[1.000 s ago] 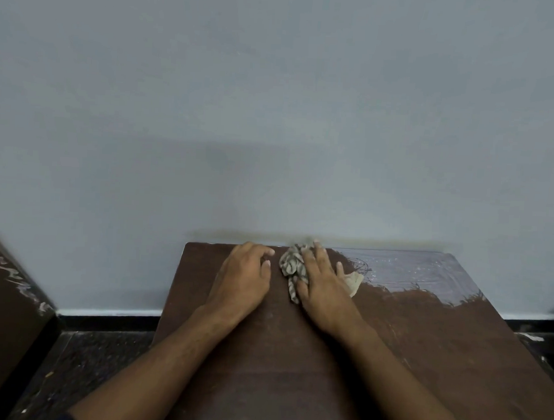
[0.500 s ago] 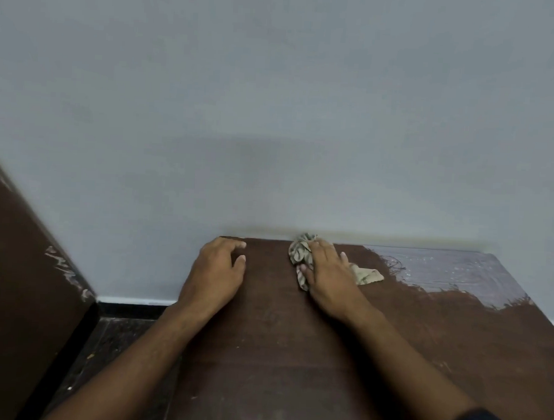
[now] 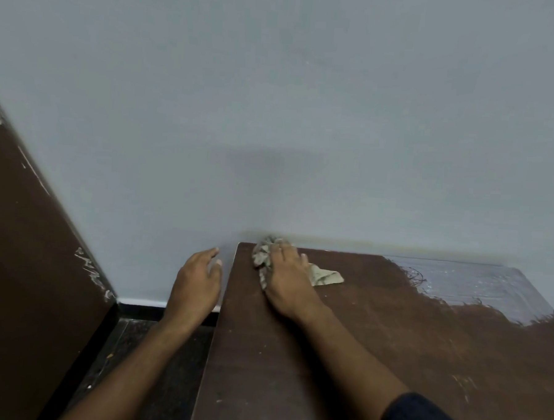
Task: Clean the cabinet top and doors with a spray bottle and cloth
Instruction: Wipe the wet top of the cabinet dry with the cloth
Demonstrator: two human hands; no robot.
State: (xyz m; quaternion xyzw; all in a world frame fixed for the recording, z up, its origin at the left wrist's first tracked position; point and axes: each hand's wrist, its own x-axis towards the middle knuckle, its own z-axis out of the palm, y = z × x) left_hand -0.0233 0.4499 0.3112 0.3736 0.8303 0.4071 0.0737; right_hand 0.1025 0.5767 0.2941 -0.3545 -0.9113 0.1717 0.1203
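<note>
Fingers: right hand (image 3: 289,282) laid flat with straight fingers (image 3: 281,253) on the cloth (image 3: 325,275), pressing it down; left hand (image 3: 196,287) loose, fingers relaxed, holding nothing, hanging in the air beside the left edge of the cabinet top.
Cloth: bunched at the back left corner of the cabinet top (image 3: 341,357), touching or nearly touching the wall (image 3: 274,113); one end sticking out to the right from under the hand.
Done so far: left and middle part of the top looking dark and wiped, judged by the colour.
Left to do: pale grey dusty patch (image 3: 489,288) at the back right; doors not visible, probably not yet cleaned.
Spray bottle: not in view.
Around: dark wooden panel (image 3: 25,277) leaning at the left, dark floor (image 3: 152,364) below.
In the way: nothing on the top; only the wall close behind the cloth.
</note>
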